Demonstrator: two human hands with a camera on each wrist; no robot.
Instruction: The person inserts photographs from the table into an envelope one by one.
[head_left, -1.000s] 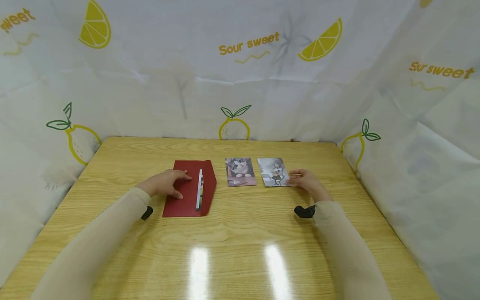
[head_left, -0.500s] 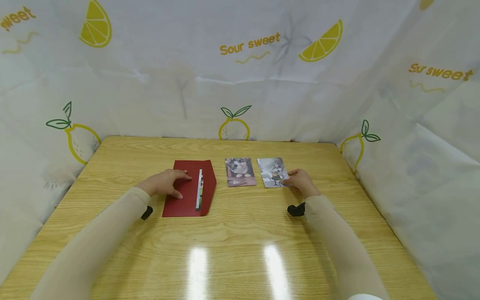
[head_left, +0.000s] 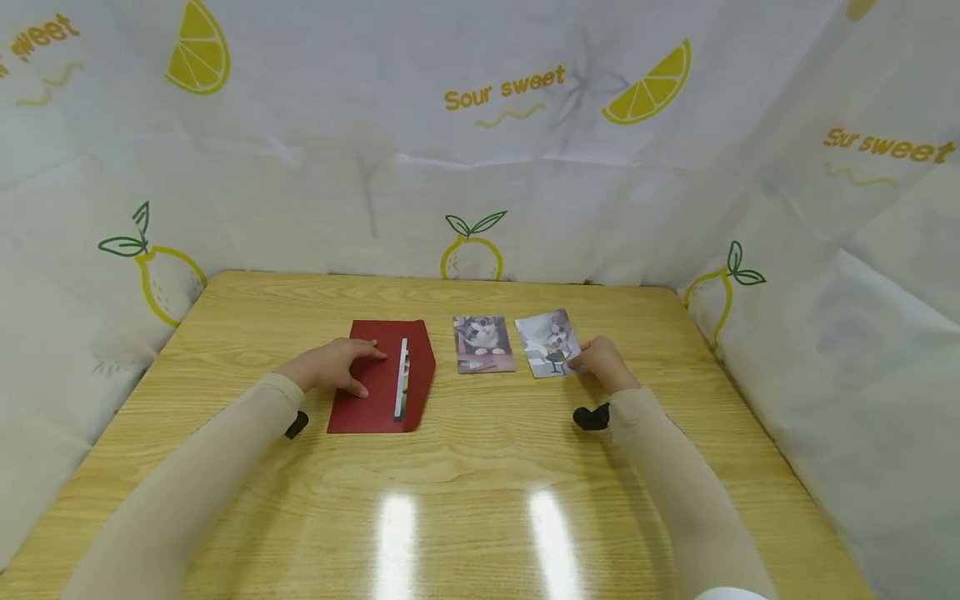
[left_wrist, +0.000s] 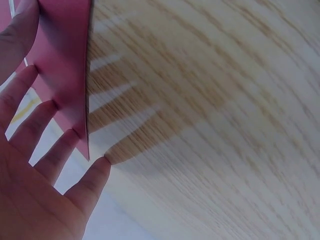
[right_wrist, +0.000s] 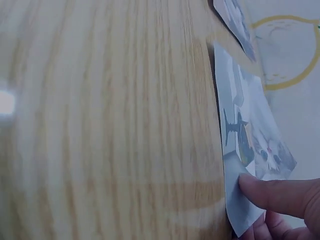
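Note:
A red envelope (head_left: 363, 379) lies at the left of the table, its flap to the right and the edge of a picture card (head_left: 401, 381) showing in its slit. My left hand (head_left: 330, 365) rests on it with fingers spread; in the left wrist view the spread fingertips touch the red paper (left_wrist: 65, 60) and the wood beside it. My right hand (head_left: 602, 364) pinches the lower right corner of a pale cat card (head_left: 546, 343), thumb on top and fingers beneath. That card is slightly lifted and bent. Between it and the envelope lies a second cat card (head_left: 483, 343).
The wooden table (head_left: 480, 467) ends at a white curtain (head_left: 337, 167) with lemon prints, which hangs behind it and along both sides. A black wrist camera mount (head_left: 591, 417) sits under the right wrist, and another (head_left: 296, 425) beside the left.
My right hand has moved in to the left and taken the corner of the pale cat card, whose edge has risen and tilted. The left hand has stayed on the envelope.

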